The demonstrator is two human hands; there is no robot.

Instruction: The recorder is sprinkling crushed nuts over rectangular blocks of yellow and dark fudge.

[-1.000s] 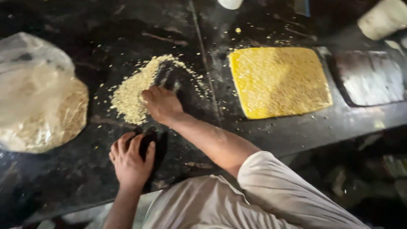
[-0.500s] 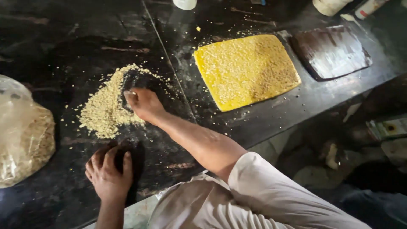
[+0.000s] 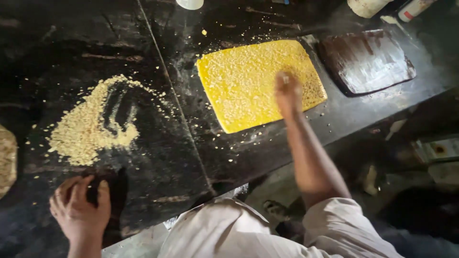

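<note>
Counter: a wide black stone counter (image 3: 71, 38), shiny and dusty, with a thin seam running from the top down to the front edge.
Yellow slab: a flat yellow slab (image 3: 248, 81), almost square, lies on the counter right of the seam; small pale crumbs cover its top.
Dark board: a dark brown board (image 3: 366, 62) with white smears lies just beside the slab, on its right, and does not touch it.
Crumb pile: a pale crumb pile (image 3: 88, 131) lies left of the seam, well apart from the slab; finger tracks cut through its middle, and loose crumbs are scattered around it.
Right hand: the right hand (image 3: 288, 93) is over the right part of the slab, blurred; I cannot tell if the fingers are spread or pinching. The forearm crosses the front edge of the counter and hides a strip of it.
Left hand: the left hand (image 3: 81, 210) rests on the front edge of the counter, below the pile, fingers bent and close together, holding nothing.
Containers: a white cup (image 3: 190, 4) and two pale containers (image 3: 366, 6) stand at the far edge, cut off by the frame.
</note>
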